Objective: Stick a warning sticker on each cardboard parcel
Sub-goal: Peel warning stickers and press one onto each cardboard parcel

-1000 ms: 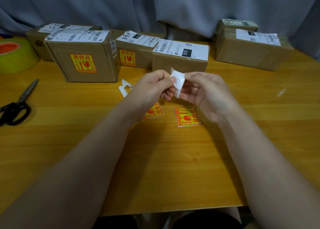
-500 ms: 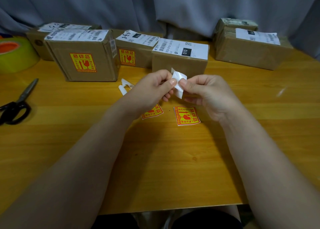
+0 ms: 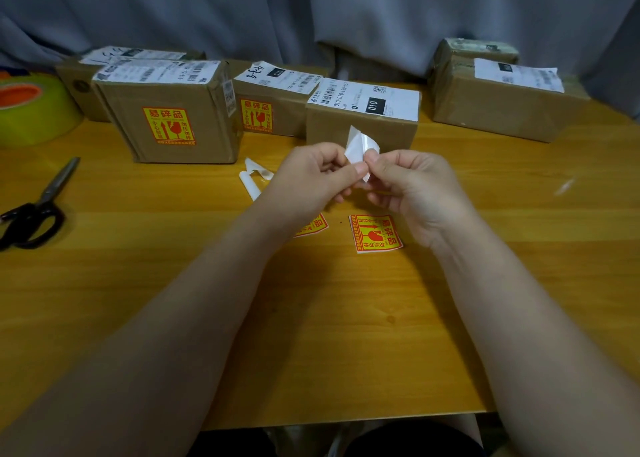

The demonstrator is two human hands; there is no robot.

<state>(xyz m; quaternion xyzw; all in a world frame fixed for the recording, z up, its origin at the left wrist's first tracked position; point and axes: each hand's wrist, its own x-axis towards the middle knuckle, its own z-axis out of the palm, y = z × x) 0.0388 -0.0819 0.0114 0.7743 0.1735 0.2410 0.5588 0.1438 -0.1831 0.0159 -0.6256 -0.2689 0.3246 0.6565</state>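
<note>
- Both hands are raised over the table [image 3: 311, 318] and meet at the centre, on one warning sticker [image 3: 360, 145].
- Left hand [image 3: 311, 176]: thumb and forefinger pinch the sticker's lower left edge, other fingers curled under.
- Right hand [image 3: 415, 193]: thumb and forefinger pinch its lower right edge, touching the left fingertips.
- The sticker stands roughly upright above the fingertips, white side to the camera. Probably the backing is being peeled; I cannot tell if it is off.
- Key relation: the bare parcel [image 3: 391, 131] lies straight ahead, just beyond the fingers, its blank front face behind the sticker. It sits slightly toward the right hand, so a short forward push should reach it.
- Two parcels on the left, [image 3: 207, 127] and [image 3: 280, 110], already carry stickers; the far-right parcel [image 3: 502, 106] shows none.
- Two spare stickers lie flat below the hands: one clear [image 3: 376, 233], one partly under the left wrist [image 3: 317, 224].
- White backing scraps [image 3: 252, 181], scissors [image 3: 34, 210] and a tape roll [image 3: 31, 110] are on the left.
</note>
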